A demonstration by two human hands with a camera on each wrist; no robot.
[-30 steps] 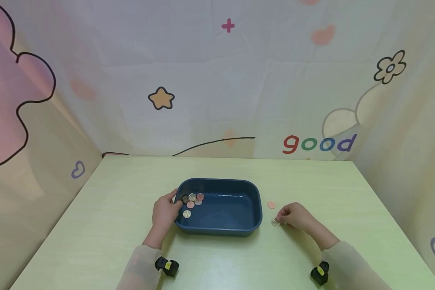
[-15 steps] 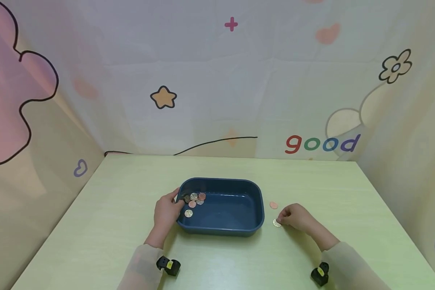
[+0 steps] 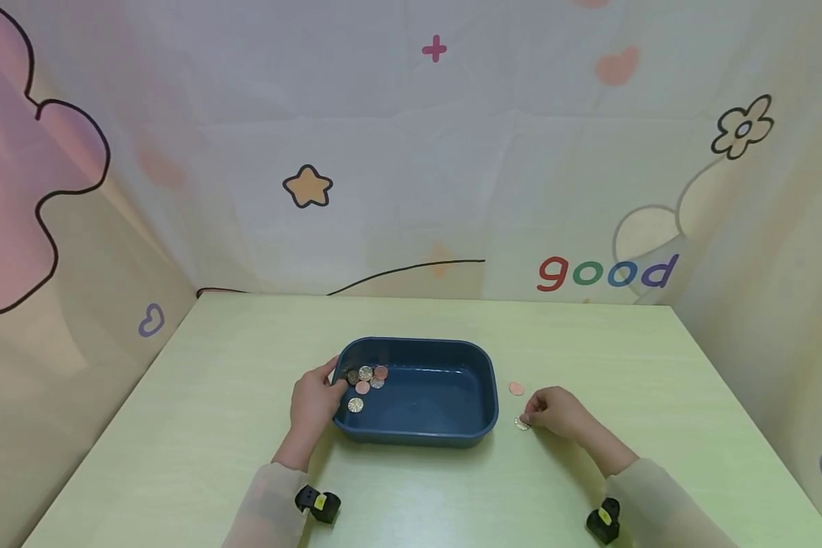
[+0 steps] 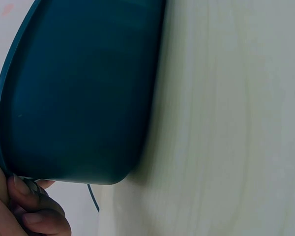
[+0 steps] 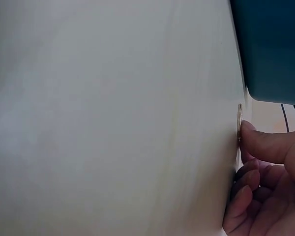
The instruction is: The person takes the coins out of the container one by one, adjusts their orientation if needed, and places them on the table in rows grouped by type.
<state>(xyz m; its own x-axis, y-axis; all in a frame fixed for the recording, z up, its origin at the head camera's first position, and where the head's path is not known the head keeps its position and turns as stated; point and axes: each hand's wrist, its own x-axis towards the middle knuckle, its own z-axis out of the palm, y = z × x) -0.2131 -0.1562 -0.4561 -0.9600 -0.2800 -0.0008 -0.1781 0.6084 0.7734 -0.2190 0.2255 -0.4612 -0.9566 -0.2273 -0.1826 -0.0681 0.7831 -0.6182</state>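
A deep blue plastic box (image 3: 425,438) stands on the table, its left end gripped by my left hand (image 3: 315,405). The thumb hooks over the rim, with the fingers along the outer side. Inside at that end lie several coins (image 3: 355,405), some copper-coloured, others silvery or gold-toned. Right of the box, my right hand (image 3: 558,413) has thumb and fingertips at the edge of a gold-toned coin (image 3: 521,424), low at the table. The right wrist view shows that coin (image 5: 239,118) nearly edge-on against the thumb. A copper-coloured coin (image 3: 517,389) lies flat just behind it.
The pale table (image 3: 418,495) reaches back to a printed cloth backdrop (image 3: 383,190) with cloth on both sides. Small black cameras (image 3: 318,504) are strapped at both wrists. The box's right wall stands close to the right hand's coin.
The right hand stays at the gold-toned coin, its fingertips shifting only slightly. The left hand keeps its grip on the box. The whole head view has shifted a little.
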